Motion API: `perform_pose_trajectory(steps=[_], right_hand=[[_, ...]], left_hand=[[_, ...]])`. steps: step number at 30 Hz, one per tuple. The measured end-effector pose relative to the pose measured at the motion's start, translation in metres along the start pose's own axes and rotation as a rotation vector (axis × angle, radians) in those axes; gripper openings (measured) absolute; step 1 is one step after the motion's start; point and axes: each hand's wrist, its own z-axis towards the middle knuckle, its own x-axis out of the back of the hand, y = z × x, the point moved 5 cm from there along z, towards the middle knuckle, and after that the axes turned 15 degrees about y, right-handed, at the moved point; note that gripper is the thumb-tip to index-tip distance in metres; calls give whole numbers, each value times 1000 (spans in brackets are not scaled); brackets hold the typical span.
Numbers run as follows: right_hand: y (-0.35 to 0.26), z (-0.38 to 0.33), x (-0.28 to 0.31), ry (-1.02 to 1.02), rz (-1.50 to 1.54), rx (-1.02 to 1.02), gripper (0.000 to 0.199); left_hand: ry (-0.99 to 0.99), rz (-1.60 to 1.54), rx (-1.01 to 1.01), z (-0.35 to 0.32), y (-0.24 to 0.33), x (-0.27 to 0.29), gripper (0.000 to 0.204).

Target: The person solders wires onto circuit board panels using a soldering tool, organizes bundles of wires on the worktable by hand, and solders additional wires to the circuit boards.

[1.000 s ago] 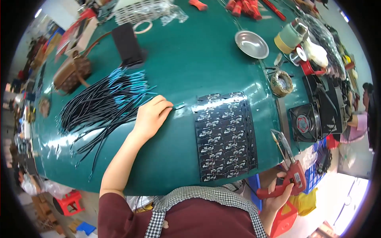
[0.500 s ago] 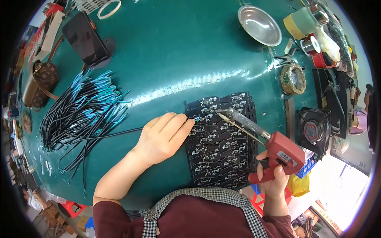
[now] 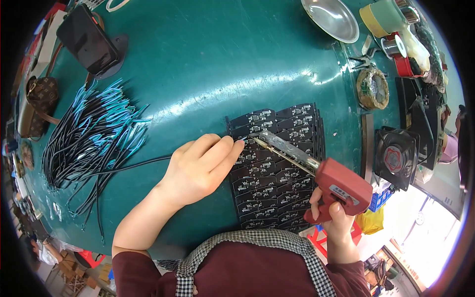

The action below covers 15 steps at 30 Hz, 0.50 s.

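My left hand (image 3: 200,168) pinches the end of a black cable (image 3: 141,164) at the upper left part of a sheet of black circuit boards (image 3: 255,183). The cable runs left to a bundle of black cables (image 3: 74,153) with blue wire ends. In my right hand (image 3: 332,213) is a red soldering gun (image 3: 344,185), gripped by its handle. Its long metal tip reaches up and left over the boards and ends close beside my left fingertips. Whether the tip touches the wire or a board, I cannot make out.
A phone on a stand (image 3: 91,42) and a brown patterned bag (image 3: 42,101) lie at the left. To the right are a metal bowl (image 3: 331,20), a roll of tape (image 3: 372,89), pliers (image 3: 363,60), a solder spool (image 3: 394,47) and a black fan (image 3: 396,156).
The soldering gun has moved left and up, bringing its tip near my left fingertips. My left hand keeps its pinch on the cable. The whole view has shifted slightly.
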Motion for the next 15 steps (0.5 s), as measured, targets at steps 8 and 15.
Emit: perform_pose_trajectory(steps=[8, 15], right_hand=[[-1, -1, -1, 16, -38, 21, 58], [1, -1, -1, 11, -79, 27, 62]], left_hand=[[1, 9, -10, -1, -1, 0, 35], [-16, 32, -10, -1, -1, -2, 35]])
